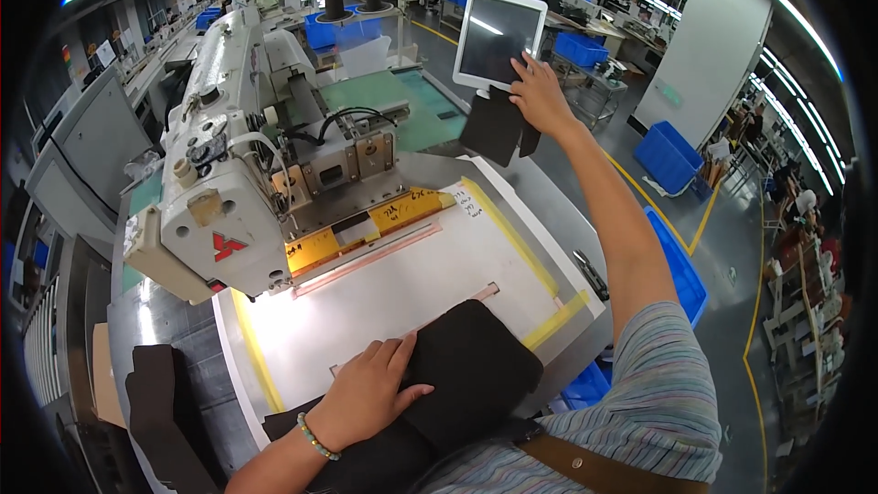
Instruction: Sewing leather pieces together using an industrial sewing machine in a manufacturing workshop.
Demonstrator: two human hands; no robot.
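My left hand (pixel 380 389), with a beaded bracelet at its wrist, lies flat with fingers stretched out on a black fabric piece (pixel 476 361). That piece rests on the near edge of a white sheet (pixel 412 279) with yellow taped edges. At the upper right my right hand (pixel 546 96) reaches to a white-framed tablet (pixel 498 41), fingers extended, a fingertip at its dark screen. Just below that hand is a black flat panel (pixel 492 131); I cannot tell whether the thumb touches it. A large white sewing machine (pixel 224 192) stands at left, its orange clamp plate (pixel 398 215) over the sheet.
More black pieces (pixel 154 402) lie stacked on the grey table at left. Two dark thread cones (pixel 335 2) stand behind the machine. Beyond the table are a blue bin (pixel 668 155), a grey pillar (pixel 713 46) and yellow floor lines. A small black-handled tool (pixel 592 273) lies right of the sheet.
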